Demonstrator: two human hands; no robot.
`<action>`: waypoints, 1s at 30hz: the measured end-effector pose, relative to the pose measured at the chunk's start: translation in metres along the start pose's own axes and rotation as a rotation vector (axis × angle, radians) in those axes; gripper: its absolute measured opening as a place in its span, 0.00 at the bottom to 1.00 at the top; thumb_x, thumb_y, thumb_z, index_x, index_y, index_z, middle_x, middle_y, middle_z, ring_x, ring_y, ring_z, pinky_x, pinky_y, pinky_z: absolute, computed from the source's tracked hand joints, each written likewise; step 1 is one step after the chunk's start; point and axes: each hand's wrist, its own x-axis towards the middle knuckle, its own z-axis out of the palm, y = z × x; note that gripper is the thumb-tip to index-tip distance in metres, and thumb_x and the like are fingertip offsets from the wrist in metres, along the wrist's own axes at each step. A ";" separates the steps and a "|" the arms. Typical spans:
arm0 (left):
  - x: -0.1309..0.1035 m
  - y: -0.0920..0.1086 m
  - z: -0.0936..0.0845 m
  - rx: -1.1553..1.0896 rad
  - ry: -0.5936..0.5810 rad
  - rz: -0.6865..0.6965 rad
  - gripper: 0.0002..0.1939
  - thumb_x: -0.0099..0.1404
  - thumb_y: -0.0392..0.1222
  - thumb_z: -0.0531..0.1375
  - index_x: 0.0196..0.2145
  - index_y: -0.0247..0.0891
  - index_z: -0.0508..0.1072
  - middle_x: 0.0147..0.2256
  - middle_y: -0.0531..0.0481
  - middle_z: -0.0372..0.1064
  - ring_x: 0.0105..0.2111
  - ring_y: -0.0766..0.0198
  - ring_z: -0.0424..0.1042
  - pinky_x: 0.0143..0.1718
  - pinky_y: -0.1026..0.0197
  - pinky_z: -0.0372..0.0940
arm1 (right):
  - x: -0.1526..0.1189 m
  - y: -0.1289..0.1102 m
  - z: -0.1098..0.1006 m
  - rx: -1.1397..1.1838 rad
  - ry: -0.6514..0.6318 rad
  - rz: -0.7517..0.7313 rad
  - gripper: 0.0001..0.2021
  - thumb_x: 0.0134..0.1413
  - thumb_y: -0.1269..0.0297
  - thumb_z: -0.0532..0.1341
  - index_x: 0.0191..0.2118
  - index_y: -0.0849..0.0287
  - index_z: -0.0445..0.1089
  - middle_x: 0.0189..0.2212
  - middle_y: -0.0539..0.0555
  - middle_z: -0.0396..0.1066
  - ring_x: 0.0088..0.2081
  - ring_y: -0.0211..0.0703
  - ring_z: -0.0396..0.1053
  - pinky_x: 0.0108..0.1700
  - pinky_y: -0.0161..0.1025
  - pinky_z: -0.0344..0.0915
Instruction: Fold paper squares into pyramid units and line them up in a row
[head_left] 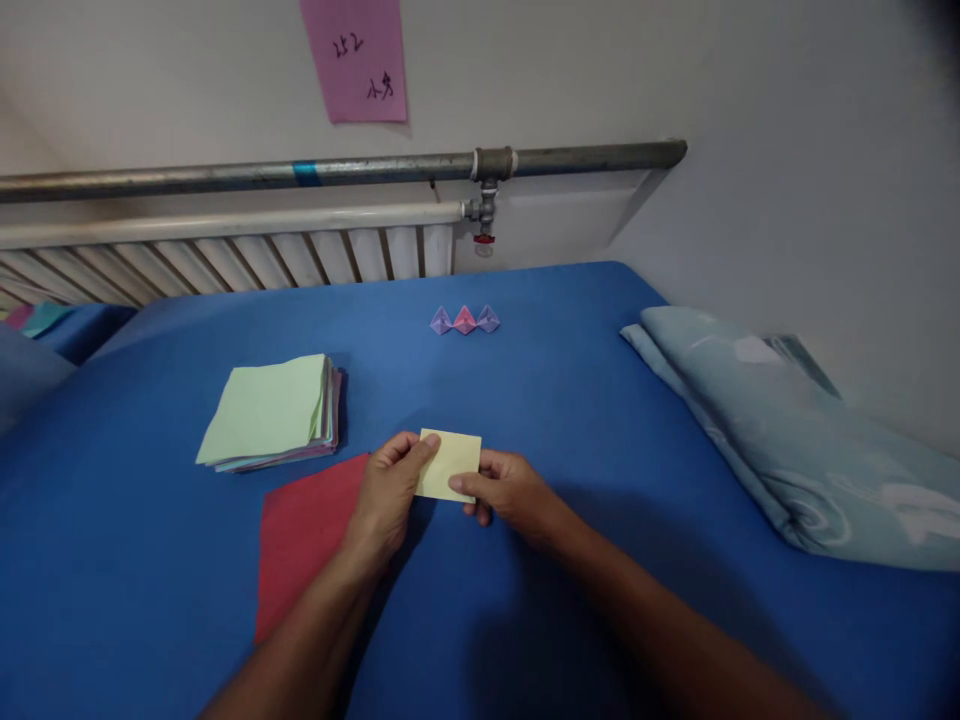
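Note:
Between my two hands is a small square of pale yellow paper [444, 468], held above the blue surface. My left hand [391, 488] pinches its left edge, thumb on the face and fingers behind. My right hand [511, 490] grips the right side, with the thumb lying across the lower right part and the fingers curled underneath. A red sheet of paper [304, 535] lies flat below and left of my left hand, partly covered by my left forearm. What is behind the yellow square is hidden.
Left of my hands sits a stack of coloured paper [266, 410], pale green on top. Folded paper pieces, purple and pink [465, 320], stand in a row farther back. A folded light blue blanket [795, 440] lies right. A radiator [300, 258] and pipe [390, 168] run along the wall.

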 end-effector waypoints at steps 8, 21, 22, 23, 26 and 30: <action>0.003 0.000 -0.002 -0.058 -0.011 -0.002 0.19 0.48 0.49 0.70 0.21 0.37 0.64 0.19 0.57 0.64 0.20 0.72 0.61 0.23 0.68 0.56 | 0.001 -0.002 -0.009 -0.004 0.004 0.014 0.04 0.46 0.66 0.61 0.28 0.60 0.67 0.20 0.46 0.66 0.19 0.31 0.62 0.19 0.29 0.58; 0.001 0.008 -0.002 -0.022 0.002 0.010 0.18 0.47 0.49 0.70 0.20 0.36 0.67 0.18 0.58 0.63 0.20 0.72 0.61 0.24 0.68 0.57 | 0.001 0.001 -0.016 -0.046 -0.033 -0.003 0.06 0.46 0.62 0.62 0.28 0.60 0.66 0.20 0.46 0.65 0.20 0.31 0.61 0.18 0.28 0.58; 0.001 0.008 -0.002 -0.023 0.002 0.009 0.18 0.48 0.49 0.69 0.20 0.36 0.67 0.18 0.57 0.63 0.20 0.71 0.61 0.24 0.68 0.57 | 0.001 0.001 -0.017 -0.047 -0.042 -0.011 0.06 0.46 0.62 0.62 0.29 0.60 0.66 0.20 0.46 0.65 0.20 0.31 0.61 0.19 0.28 0.58; 0.001 0.008 -0.002 -0.022 0.002 0.009 0.17 0.48 0.50 0.69 0.20 0.36 0.67 0.18 0.57 0.63 0.20 0.71 0.61 0.24 0.68 0.57 | 0.001 0.001 -0.017 -0.047 -0.054 -0.017 0.07 0.46 0.62 0.61 0.29 0.60 0.66 0.20 0.46 0.65 0.20 0.31 0.61 0.19 0.28 0.58; 0.002 0.006 -0.002 0.003 0.004 0.019 0.18 0.48 0.50 0.69 0.20 0.36 0.67 0.18 0.57 0.62 0.20 0.72 0.61 0.24 0.68 0.57 | 0.002 0.002 -0.018 -0.059 -0.092 -0.022 0.07 0.46 0.62 0.61 0.29 0.60 0.67 0.20 0.46 0.65 0.20 0.31 0.62 0.20 0.29 0.59; 0.001 0.005 -0.003 0.074 -0.031 -0.027 0.18 0.48 0.51 0.68 0.21 0.36 0.68 0.18 0.57 0.62 0.19 0.72 0.59 0.22 0.68 0.54 | 0.003 0.003 -0.017 -0.010 -0.013 -0.068 0.10 0.46 0.60 0.61 0.33 0.60 0.66 0.20 0.45 0.65 0.17 0.30 0.61 0.20 0.30 0.59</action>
